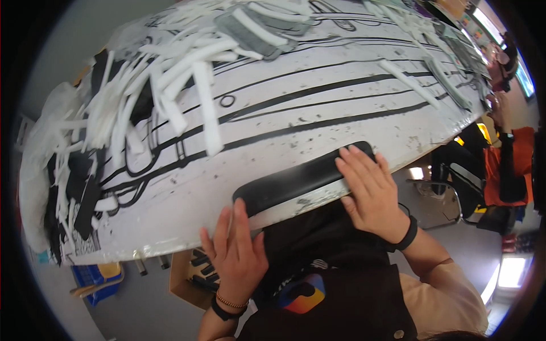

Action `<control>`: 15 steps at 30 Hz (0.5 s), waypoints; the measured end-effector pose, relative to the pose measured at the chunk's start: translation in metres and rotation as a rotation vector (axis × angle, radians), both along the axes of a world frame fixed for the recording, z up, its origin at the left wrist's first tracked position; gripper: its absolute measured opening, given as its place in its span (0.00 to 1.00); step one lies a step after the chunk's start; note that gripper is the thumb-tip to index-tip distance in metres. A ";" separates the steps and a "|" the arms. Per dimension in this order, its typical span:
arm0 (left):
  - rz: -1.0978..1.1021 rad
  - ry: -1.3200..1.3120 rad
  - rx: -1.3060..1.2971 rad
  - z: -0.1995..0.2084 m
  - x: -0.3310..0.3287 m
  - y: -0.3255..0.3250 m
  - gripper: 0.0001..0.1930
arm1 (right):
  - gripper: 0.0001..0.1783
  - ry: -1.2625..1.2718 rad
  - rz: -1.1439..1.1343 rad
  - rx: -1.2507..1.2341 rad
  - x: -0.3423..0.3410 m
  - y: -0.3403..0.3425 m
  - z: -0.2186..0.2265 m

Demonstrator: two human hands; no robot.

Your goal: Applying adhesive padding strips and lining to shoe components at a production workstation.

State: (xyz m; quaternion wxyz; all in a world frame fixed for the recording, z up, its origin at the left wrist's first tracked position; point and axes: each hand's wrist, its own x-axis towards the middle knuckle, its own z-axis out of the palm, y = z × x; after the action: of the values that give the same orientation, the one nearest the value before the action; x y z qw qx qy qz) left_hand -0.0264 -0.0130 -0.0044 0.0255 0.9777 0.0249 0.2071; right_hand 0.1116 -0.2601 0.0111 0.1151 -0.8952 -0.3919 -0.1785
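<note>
A long, rounded black padded piece (pixel 301 176) lies on the white tabletop close to its near edge, slanting up toward the right. Its surface is smooth and slightly shiny. My left hand (pixel 238 250) is at its left end, fingers stretched out and fingertips touching the corner. Over the right end, my right hand (pixel 369 196) rests with fingers extended flat on top and the thumb apart, near the table edge. Neither hand is closed around the piece. The underside of the piece is hidden.
White foam strips (pixel 170 85) are heaped at the far left, with grey pads (pixel 256 28) behind. Loose strips (pixel 409 85) lie at the right. Below the table stand a cardboard box (pixel 182 275) of black pieces and a blue crate (pixel 99 284). Another person (pixel 509 165) sits at the right.
</note>
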 end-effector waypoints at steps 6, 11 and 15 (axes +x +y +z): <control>-0.064 -0.272 -0.111 0.020 0.009 0.004 0.25 | 0.28 -0.022 0.082 0.043 -0.001 0.020 0.011; -0.229 -0.171 -0.129 0.015 0.044 -0.010 0.25 | 0.29 0.061 0.249 0.130 -0.012 0.056 0.008; -0.247 -0.166 -0.083 0.013 0.046 -0.009 0.24 | 0.28 0.030 0.226 0.129 -0.003 0.038 -0.002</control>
State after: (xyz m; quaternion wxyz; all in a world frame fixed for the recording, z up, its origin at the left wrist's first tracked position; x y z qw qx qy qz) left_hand 0.0194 -0.0222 0.0090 0.0932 0.9510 -0.0891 0.2812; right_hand 0.1088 -0.2222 0.0093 0.1979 -0.8386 -0.4761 -0.1757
